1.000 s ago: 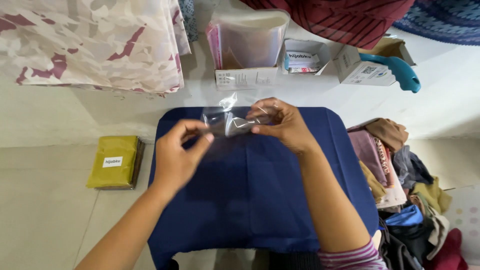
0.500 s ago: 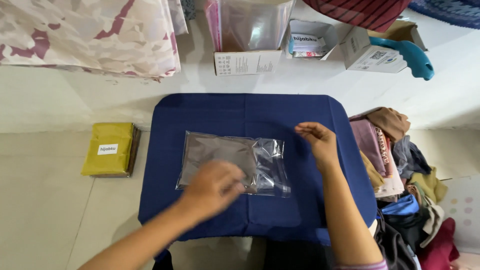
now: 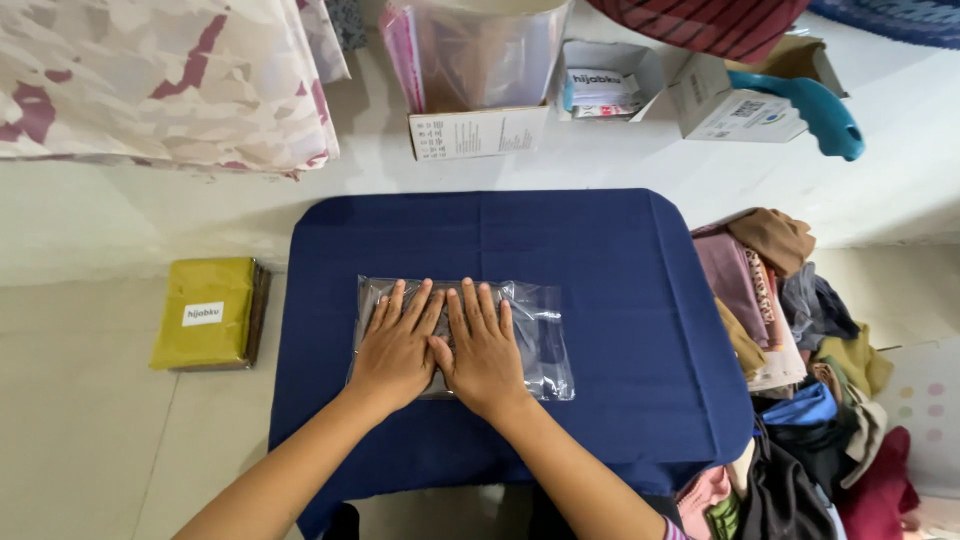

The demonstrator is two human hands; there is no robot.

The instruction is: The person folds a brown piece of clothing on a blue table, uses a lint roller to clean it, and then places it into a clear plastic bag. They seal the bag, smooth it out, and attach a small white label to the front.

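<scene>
Where half a second ago only the left hand (image 3: 397, 350) touched the clear plastic bag (image 3: 462, 338), it and the right hand (image 3: 484, 348) now press side by side, palms flat and fingers spread, grasping nothing, flattening the bag beneath them on the blue cloth (image 3: 620, 330).

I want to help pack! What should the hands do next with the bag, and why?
Probably slide both palms toward the right end. The left hand and right hand lie flat, side by side, on the bag, and that end looks clear and unpressed.
</scene>
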